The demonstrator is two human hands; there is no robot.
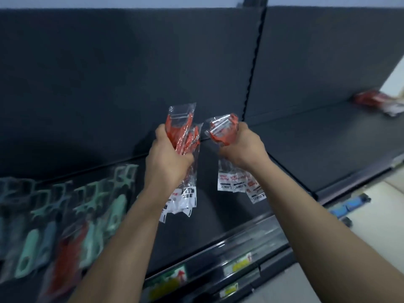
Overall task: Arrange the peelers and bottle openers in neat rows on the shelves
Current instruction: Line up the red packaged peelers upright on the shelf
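Holding: a person has two bunches of peelers up in the air, one in each hand, over the dark grey metal shelf.
Left hand: its fingers are curled tight round the left bunch of red plastic peelers in clear bags.
Left bunch: the blade ends point up and the white paper labels hang down under the hand.
Right hand: its fingers are curled round the right bunch of red plastic peelers in clear bags, with the thumb side on top.
Right bunch: a shiny blade shows at the top, and white labels hang down below the wrist.
Gap: the two bunches are just beside each other. I cannot tell if the bags touch.
Left of the shelf: mint green and grey-blue peelers lie flat side by side, looking blurry, with a red one among them.
Far right: blurry red and white packs lie at the back of the next shelf.
Front edge: a clear price strip holds green and yellow tags.
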